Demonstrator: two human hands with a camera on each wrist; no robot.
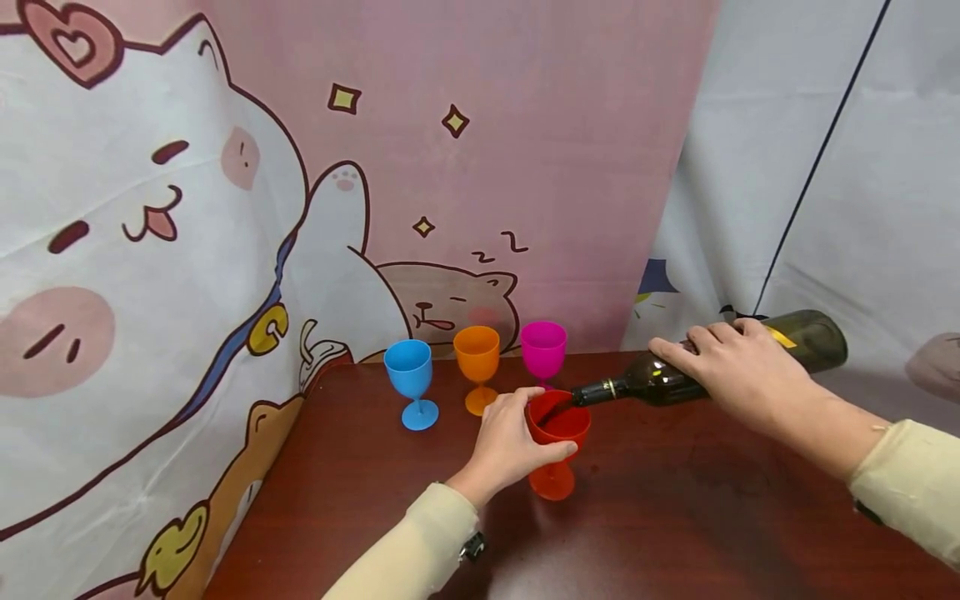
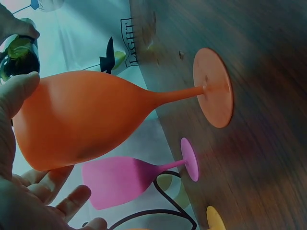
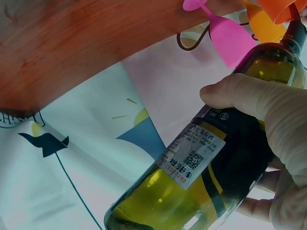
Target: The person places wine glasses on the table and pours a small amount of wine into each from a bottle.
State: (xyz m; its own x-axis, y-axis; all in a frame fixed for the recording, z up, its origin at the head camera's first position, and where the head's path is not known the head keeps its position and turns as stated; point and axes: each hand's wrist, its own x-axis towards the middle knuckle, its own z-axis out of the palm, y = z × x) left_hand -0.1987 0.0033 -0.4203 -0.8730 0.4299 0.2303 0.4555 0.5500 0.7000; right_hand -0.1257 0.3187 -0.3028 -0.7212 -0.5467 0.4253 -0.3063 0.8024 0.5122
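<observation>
A red goblet (image 1: 553,482) stands on the table, and my left hand (image 1: 510,442) grips its bowl near the rim, thumb on one side and fingers on the other. My right hand (image 1: 753,375) holds a dark green wine bottle (image 1: 813,337) tilted nearly level, its neck over the goblet's rim. Dark liquid runs from the bottle mouth into the bowl. In the right wrist view, the bottle's label with a white sticker (image 3: 193,155) shows beside the thumb. The left wrist view shows the held goblet (image 2: 91,117) with its foot on the wood.
Behind the red goblet stand a blue goblet (image 1: 409,371), an orange goblet (image 1: 477,354) and a magenta goblet (image 1: 543,348), in a row along the back of the dark wooden table (image 1: 360,500). A cartoon-printed cloth (image 1: 525,150) hangs behind and at the sides.
</observation>
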